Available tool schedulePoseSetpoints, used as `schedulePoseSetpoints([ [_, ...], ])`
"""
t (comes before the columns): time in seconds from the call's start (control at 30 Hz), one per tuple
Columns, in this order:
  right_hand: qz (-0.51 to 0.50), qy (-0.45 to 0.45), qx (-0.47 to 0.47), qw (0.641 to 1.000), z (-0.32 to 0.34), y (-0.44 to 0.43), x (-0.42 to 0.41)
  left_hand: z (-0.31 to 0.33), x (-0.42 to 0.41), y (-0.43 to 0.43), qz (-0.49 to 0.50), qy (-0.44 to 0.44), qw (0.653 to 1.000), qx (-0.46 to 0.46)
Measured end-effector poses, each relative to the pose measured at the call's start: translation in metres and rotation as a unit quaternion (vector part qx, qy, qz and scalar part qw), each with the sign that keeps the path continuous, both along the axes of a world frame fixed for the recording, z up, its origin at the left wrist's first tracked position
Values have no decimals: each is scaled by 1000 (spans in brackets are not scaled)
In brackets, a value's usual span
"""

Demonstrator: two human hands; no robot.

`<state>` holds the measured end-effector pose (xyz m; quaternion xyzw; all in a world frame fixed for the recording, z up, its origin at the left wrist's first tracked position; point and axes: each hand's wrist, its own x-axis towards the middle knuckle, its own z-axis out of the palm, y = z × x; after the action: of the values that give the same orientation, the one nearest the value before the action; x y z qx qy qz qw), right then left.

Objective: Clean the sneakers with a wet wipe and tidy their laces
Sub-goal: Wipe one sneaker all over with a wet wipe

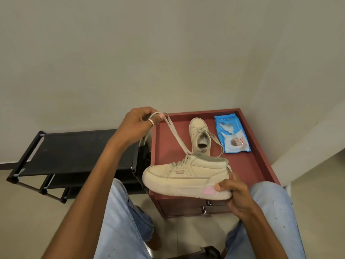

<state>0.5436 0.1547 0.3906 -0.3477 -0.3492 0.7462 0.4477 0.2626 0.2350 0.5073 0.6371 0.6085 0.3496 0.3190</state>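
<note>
My right hand (232, 191) grips the heel of a beige sneaker (184, 177), held sideways above the front edge of a red-brown cabinet top (168, 146), toe pointing left. My left hand (139, 122) is raised to the upper left and pinches the sneaker's lace (176, 136), which runs taut from my fingers down to the eyelets. A second beige sneaker (199, 135) stands on the cabinet top behind it, toe pointing away, its laces loose. A blue wet wipe pack (231, 132) lies flat to its right.
A black shoe rack (72, 152) stands to the left of the cabinet. The cabinet has drawers with metal handles (206, 206) at its front. My legs in light blue jeans (123, 221) flank the cabinet. A plain wall rises behind.
</note>
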Motion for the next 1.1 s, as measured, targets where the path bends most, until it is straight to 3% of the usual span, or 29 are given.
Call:
schedulePoseSetpoints([
  [0.27,4,14,4,1000,1,1,7,-97,-7,3,-35,-4,970,-239],
  [0.47,-7,23,0,1000,-1,5,10,-105,-2,-40,80,-173,960,-203],
  [0.57,-5,30,2,1000,-3,6,11,-113,8,-73,142,-299,917,-223],
  [0.67,-4,36,-1,999,-5,6,10,-119,20,-99,140,-400,869,-257],
  [0.9,-18,54,-12,998,-6,8,16,-135,21,-111,46,-496,833,-241],
  [1.03,-27,41,-27,998,-7,11,17,-141,25,-108,82,-499,835,-219],
  [1.1,-52,-7,-39,998,-5,13,13,-144,27,-107,119,-489,844,-187],
])
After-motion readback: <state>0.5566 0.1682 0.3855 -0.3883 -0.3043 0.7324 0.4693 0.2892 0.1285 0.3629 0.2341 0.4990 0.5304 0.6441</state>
